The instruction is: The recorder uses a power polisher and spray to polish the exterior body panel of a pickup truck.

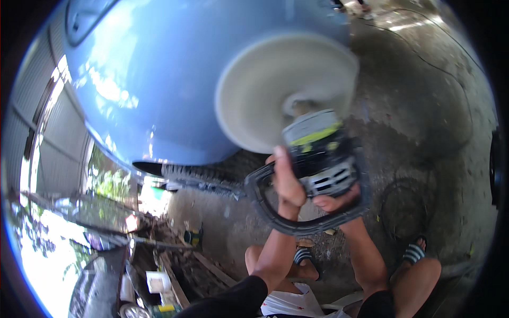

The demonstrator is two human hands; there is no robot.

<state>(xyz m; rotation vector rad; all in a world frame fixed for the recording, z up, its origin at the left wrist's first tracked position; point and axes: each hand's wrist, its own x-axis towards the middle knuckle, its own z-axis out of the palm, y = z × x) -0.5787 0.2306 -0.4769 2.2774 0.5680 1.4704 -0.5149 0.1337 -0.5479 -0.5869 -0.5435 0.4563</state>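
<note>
A polisher (318, 148) with a black, grey and yellow-green body is held up between my two hands. Its large round white buffing pad (254, 90), blurred, is at the blue glossy car panel (175, 79); whether it touches is hard to tell. My left hand (289, 183) grips the left side of the tool, inside its black loop handle (297, 228). Around the rear end of the body my right hand (342, 200) is closed, its fingers partly hidden by the tool.
Below the panel is a black tyre (204, 177). A dark cable (461, 79) runs over the concrete floor (408, 127) on the right. Wooden planks (212, 265), a white container (157, 282) and other clutter lie at lower left, near a corrugated metal wall (32, 79).
</note>
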